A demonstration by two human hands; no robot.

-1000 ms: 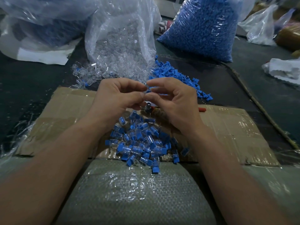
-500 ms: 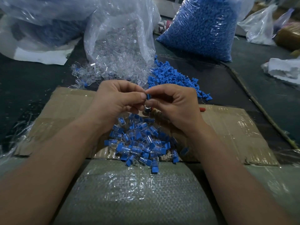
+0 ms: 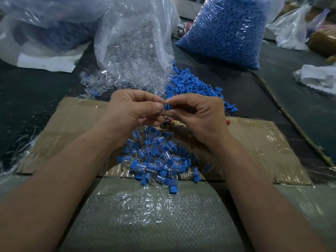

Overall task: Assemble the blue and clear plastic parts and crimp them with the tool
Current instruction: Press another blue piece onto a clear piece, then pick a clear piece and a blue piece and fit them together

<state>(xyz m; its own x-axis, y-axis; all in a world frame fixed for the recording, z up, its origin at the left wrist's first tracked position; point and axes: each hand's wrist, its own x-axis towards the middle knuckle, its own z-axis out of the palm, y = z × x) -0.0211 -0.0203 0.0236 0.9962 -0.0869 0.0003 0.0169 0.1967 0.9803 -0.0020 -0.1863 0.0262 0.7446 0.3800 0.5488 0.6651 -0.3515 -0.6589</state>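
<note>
Both hands meet above the cardboard [image 3: 263, 148]. The left hand [image 3: 131, 111] and the right hand [image 3: 198, 113] pinch one small blue part [image 3: 168, 106] between thumb and forefinger. I cannot tell whether a clear part already sits on it. I judge that this piece is at the joining step and is not yet crimped.

One tool [image 3: 174, 122] lies just under the right hand, mostly hidden, and I cannot tell if that hand also holds it.

Near the person is one pile of joined pieces [image 3: 160, 160], some dozens, too many to count.

Much work is left, I think. There is one heap of loose blue parts [image 3: 192, 84] far right and one spill of loose clear parts [image 3: 96, 82] far left. Behind them stand one bag of clear parts [image 3: 134, 51] and one full bag of blue parts [image 3: 227, 30].
</note>
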